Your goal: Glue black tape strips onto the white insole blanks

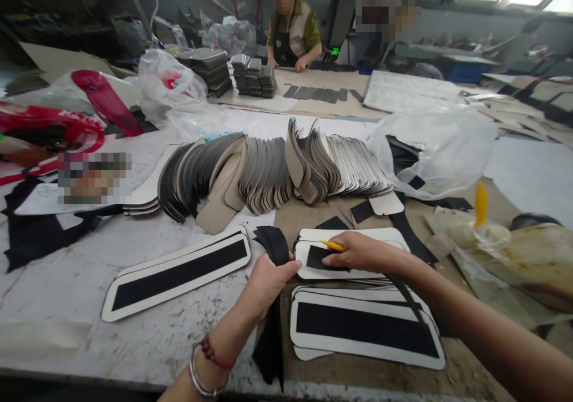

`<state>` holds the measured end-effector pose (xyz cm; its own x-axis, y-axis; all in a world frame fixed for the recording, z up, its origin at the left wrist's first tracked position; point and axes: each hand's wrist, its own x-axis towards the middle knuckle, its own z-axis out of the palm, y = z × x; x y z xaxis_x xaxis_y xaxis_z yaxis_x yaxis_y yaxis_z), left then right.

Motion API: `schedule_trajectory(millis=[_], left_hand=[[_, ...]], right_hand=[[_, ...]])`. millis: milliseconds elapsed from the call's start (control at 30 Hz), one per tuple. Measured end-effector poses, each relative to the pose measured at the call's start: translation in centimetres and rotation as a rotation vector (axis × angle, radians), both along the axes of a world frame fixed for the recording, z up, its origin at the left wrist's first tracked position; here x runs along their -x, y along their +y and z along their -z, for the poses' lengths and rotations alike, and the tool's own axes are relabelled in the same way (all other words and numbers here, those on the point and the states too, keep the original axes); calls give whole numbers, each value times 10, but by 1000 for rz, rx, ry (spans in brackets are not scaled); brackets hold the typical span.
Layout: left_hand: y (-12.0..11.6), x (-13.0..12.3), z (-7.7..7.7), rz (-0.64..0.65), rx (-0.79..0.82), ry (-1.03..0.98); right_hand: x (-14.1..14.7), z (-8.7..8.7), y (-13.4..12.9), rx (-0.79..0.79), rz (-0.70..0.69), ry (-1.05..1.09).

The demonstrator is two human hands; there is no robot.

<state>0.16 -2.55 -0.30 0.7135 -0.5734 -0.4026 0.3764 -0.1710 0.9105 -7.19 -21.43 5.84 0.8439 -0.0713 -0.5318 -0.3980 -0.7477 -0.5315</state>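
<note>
My left hand (267, 280) is closed around a bundle of black strips (275, 244), whose ends hang down below the hand. Its thumb touches the left end of a white rounded panel (301, 251). My right hand (358, 250) grips a slim yellow tool (331, 246) with a pointed end, while its fingers press on a black strip (316, 257) lying on that panel. Much of this strip is hidden under the hand and forearm. Just below lies a stack of similar panels, the top one bearing a long black strip (362, 329). More strip-covered panels (179, 272) lie at left.
A long row of curved grey and beige pieces (264, 172) spans the table behind my hands. To the right, a yellow handle (480, 204) sticks up from a stained plastic-covered container (528, 256). Plastic bags (441, 145) lie around. A co-worker (293, 29) stands across the table.
</note>
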Motion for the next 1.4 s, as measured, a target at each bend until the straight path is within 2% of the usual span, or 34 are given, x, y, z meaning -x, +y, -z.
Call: schedule_trajectory(millis=[100,233,567,800,1000,1067,1167,1300,1400], left_hand=[[-5,0,1,39,22,19],[-5,-2,2,44,-3,24],[-6,-5,9,63,-81,65],[-7,-6,7,84,-87,59],[-13,-7,14,73,-197,-72],[-14,-7,16,64,-199,-93],[-13,-7,17,56,-189,-80],[-12,-7,19,65,-169,-72],[-12,-8,23,61,-163,-67]], right_hand=[[-19,5,2,24,-61,74],[-30,9,2,101,-107,101],[-32,15,2,90,-95,99],[-33,12,7,238,-172,77],[-32,10,14,305,-183,82],[-23,7,9,301,-175,82],[9,0,-13,329,-119,98],[68,-5,-55,247,125,62],[98,-1,-72,215,253,-46]])
